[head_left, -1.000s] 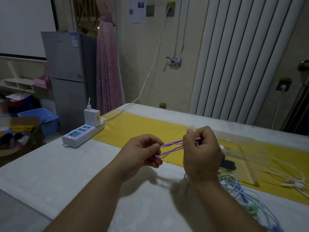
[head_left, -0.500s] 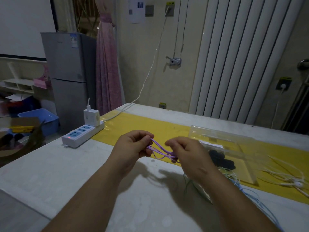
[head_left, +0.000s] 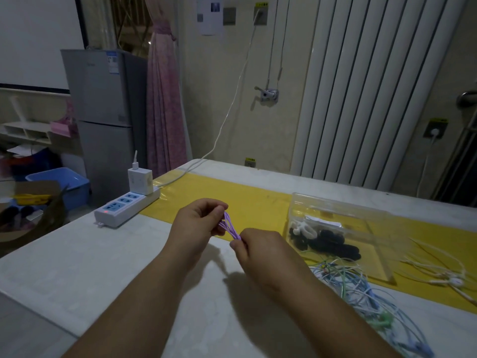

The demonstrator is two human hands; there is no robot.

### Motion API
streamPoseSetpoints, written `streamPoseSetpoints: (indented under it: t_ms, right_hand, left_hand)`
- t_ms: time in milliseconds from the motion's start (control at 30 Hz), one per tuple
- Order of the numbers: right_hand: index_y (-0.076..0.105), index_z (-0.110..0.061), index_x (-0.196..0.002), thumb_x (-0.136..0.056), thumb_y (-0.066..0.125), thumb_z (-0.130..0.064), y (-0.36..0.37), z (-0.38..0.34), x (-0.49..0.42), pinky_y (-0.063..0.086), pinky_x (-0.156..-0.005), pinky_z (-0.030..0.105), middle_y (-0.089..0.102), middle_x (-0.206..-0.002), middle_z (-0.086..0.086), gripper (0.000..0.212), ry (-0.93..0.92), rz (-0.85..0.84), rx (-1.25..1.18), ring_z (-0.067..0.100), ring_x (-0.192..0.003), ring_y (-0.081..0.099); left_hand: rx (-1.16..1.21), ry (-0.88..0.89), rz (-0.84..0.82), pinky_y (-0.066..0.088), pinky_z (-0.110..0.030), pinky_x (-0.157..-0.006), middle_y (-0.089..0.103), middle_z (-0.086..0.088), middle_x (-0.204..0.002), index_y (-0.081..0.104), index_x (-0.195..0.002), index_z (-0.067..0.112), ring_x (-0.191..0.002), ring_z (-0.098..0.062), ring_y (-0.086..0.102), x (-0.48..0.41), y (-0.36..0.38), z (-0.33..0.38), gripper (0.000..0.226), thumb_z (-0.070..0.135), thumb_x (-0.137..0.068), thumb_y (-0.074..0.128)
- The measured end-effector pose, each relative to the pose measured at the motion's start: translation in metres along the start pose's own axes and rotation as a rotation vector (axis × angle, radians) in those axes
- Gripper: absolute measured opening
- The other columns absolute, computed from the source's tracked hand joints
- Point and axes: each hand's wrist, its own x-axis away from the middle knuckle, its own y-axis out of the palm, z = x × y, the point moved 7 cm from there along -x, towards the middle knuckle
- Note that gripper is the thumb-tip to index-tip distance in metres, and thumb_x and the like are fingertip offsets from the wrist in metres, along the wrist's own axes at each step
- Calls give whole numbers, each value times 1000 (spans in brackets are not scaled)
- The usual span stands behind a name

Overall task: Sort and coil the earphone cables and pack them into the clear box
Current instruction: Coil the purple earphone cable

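Two hands on one purple earphone cable (head_left: pixel 229 226), folded into a short multi-strand bundle held above the table: left hand (head_left: pixel 198 223) pinches the upper end with curled fingers, right hand (head_left: pixel 260 250) pinches the lower end between thumb and fingertips, both closed tight on it. One clear box (head_left: pixel 335 209) sits on the table just right of the grip, with one white coil (head_left: pixel 302 228) and a run of black coils (head_left: pixel 333 242) inside; the black count is unreadable, they merge. Below-right of the grip is one loose tangle (head_left: pixel 356 288) of blue, green and white cables, strand count unreadable and cut off by the frame edge. Further right, past the box, lies one white earphone set (head_left: pixel 446 279). How many loops are in the purple bundle is hidden by the fingers. Left of the grip: one power strip (head_left: pixel 124 209) with one charger (head_left: pixel 140 180) plugged in. The surface is a pale table (head_left: pixel 77 254) with a yellow runner (head_left: pixel 253 196). Behind it: fridge (head_left: pixel 103 112), pink curtain (head_left: pixel 162 99), white radiator (head_left: pixel 361 86).
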Motion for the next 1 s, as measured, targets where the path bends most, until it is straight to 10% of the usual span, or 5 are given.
streamPoseSetpoints:
  t_ms: [333, 600, 1000]
  right_hand:
    - [62, -13, -104, -96, 53, -27, 33, 13, 1, 36, -70, 28, 64, -107, 12, 18, 144, -215, 100, 32, -102, 61]
    - [38, -20, -133, -97, 42, -27, 17, 36, 34, 35, -73, 35, 59, -121, 14, 37, 112, -157, 249, 32, -111, 57]
    - [60, -21, -114, -91, 46, -16, -2, 84, 66, 40, -72, 35, 65, -109, 6, 27, 204, 8, 433, 29, -101, 63]
  left_hand:
    - [-336, -25, -43, 50, -23, -66, 73, -5, -81, 73, -83, 12, -66, -4, 63, -2, 4, -13, 11, 3, -85, 67]
    - [-863, 36, -327, 47, -20, -62, 71, 7, -74, 70, -69, 26, -72, -9, 63, 5, 51, -20, 10, 20, -76, 74]
    - [-961, 129, -436, 39, -18, -68, 75, 2, -90, 78, -88, 21, -84, -10, 65, 14, 132, -17, 13, 18, -76, 75]
